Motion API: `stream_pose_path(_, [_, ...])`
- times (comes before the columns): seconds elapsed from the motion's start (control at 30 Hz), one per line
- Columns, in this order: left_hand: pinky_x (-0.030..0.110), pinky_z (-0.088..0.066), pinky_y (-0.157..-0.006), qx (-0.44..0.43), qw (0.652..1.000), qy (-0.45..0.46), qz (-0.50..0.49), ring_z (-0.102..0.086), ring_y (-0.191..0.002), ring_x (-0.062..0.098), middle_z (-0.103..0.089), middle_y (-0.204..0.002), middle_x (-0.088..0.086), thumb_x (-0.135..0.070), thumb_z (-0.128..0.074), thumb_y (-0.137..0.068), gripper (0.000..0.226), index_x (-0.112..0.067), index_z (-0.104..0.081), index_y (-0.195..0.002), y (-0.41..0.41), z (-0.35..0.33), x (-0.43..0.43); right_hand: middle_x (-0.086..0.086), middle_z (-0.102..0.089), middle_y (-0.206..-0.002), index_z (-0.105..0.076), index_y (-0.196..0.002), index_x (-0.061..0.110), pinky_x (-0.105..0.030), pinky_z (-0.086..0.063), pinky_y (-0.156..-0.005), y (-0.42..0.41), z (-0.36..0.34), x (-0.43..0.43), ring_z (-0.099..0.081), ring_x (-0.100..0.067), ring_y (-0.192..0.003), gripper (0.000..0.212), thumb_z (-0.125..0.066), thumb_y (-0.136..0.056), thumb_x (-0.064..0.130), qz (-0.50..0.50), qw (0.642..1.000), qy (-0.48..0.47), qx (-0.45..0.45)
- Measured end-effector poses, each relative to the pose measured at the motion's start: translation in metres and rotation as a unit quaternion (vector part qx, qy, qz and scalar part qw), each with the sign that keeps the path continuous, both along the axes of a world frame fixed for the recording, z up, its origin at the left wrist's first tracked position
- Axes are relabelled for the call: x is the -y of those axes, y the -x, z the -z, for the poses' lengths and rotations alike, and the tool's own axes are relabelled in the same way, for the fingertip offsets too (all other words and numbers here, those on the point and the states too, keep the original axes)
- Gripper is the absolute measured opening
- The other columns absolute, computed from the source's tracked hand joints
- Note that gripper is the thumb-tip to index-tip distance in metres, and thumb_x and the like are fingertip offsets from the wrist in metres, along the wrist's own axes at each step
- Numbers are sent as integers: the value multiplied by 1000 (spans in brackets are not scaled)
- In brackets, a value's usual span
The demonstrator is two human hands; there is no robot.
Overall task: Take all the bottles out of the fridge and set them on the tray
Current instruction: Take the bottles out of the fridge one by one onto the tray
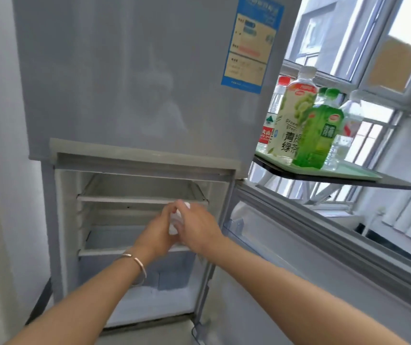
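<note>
Both hands are reaching into the open lower compartment of the fridge (124, 95), meeting just under its upper inner shelf (124, 199). Between them a small white bottle (175, 220) is showing only as a pale strip. Its long axis seems to be standing roughly upright, though most of it is hidden. The left hand (158, 232) is closing on it from the fridge's hinge-less side, its fingers (169, 211) curling against the bottle's near face. The right hand (199, 229) is wrapping over it from the door side, with its fingertips out of sight behind the bottle. So both appear to be gripping the same bottle.

The tray (348, 170) is lying outside the fridge, beyond its right edge and higher than the compartment, on a dark surface (386, 184) by the window. It is already carrying a pale tea bottle (291, 120), a green bottle (321, 135), a red-capped water bottle (274, 108) and a clear bottle (348, 115).

As I judge it, the right hand is the one nearer the tray, so the carry favours it: out of the compartment, then up and rightward, clearing the open door (299, 245).
</note>
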State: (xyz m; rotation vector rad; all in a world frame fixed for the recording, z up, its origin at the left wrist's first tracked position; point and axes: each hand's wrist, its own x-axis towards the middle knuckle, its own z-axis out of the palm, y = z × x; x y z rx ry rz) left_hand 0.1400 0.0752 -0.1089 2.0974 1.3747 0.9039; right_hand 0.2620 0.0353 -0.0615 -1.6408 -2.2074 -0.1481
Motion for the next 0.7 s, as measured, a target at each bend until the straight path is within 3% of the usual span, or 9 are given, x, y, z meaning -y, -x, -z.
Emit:
stream_pose_path(0.17, [40,-50,-81,36,992,-109,-54,-61,-109,32,-64,-120,8,-52,-69,-74,67,-20,-44,-128,-17,-68,43,-14,-59,-116,-26,-141,23,-47,-50,-85,-25,-65,55,-59,-33,-100,61,-52,-87,14,47,982,-1,-183])
stream_pose_path(0.27, [38,-51,-81,63,979,-169,-92,-63,-106,29,-66,-116,3,-75,-56,-69,76,-23,-48,-125,-35,-118,72,-4,-60,-110,-38,-132,13,-37,-47,-81,-41,-81,83,-58,-23,-96,58,-62,-80,17,68,971,42,-226])
stream_pose_path(0.37, [36,-49,-86,71,962,-243,-99,-61,-112,24,-63,-125,2,-75,-52,-74,82,-20,-44,-134,-64,-161,84,2,-54,-111,-36,-130,13,-29,-42,-81,-51,-93,103,-55,-19,-102,69,-75,-74,24,75,952,60,-291])
stream_pose_path(0.47, [33,-48,-87,115,948,-288,-70,-60,-107,20,-63,-119,2,-75,-55,-73,85,-16,-45,-133,-94,-200,87,5,-55,-117,-36,-134,16,-26,-40,-87,-67,-114,105,-54,-14,-108,82,-83,-69,35,80,930,-4,-358])
stream_pose_path(0.57, [34,-50,-84,172,937,-303,14,-60,-98,18,-59,-112,-1,-75,-57,-71,85,-21,-40,-135,-120,-231,85,5,-54,-118,-35,-129,15,-28,-40,-86,-96,-144,97,-54,-15,-108,81,-84,-68,39,106,922,-120,-351])
stream_pose_path(0.63, [36,-48,-89,234,929,-267,105,-57,-107,18,-50,-129,1,-69,-54,-79,79,-27,-30,-142,-138,-243,84,5,-51,-119,-31,-130,12,-30,-44,-89,-122,-167,89,-53,-13,-108,87,-84,-68,43,117,899,-203,-369])
stream_pose_path(0.7, [44,-41,-103,261,930,-191,176,-48,-127,21,-42,-145,1,-65,-42,-88,68,-30,-28,-145,-160,-244,75,-1,-55,-121,-32,-129,11,-33,-49,-89,-151,-186,75,-58,-18,-105,86,-82,-69,47,132,884,-265,-361])
